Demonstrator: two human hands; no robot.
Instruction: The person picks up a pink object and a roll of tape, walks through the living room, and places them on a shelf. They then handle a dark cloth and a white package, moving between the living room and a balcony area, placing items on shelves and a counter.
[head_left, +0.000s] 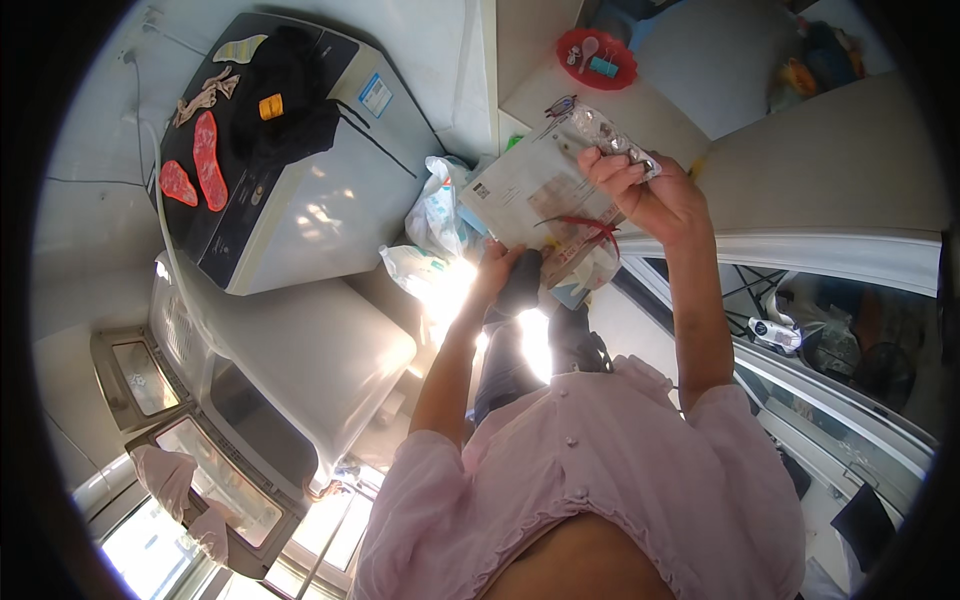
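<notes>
My left hand (499, 268) grips the near left corner of a flat, printed carton (517, 199); part of the grip is hidden. My right hand (656, 195) is raised over the carton's right side, its fingers closed on a crinkled, clear plastic package (611, 139) with shiny parts. Across the carton's near right part lies a thin, curved red item (589, 223), too unclear to name. A pair of eyeglasses (561, 106) rests by the carton's far corner. Beyond is a red scalloped dish (577, 79) holding a pale spoon (589, 54) and a teal binder clip (604, 67).
Left stands a top-load washing machine (330, 210) with red insoles (210, 161) and black cloth (281, 97) on its lid. A second white machine (315, 345) is nearer. White plastic bags (435, 217) sit beside the carton. A white-framed glass panel (825, 405) is at right.
</notes>
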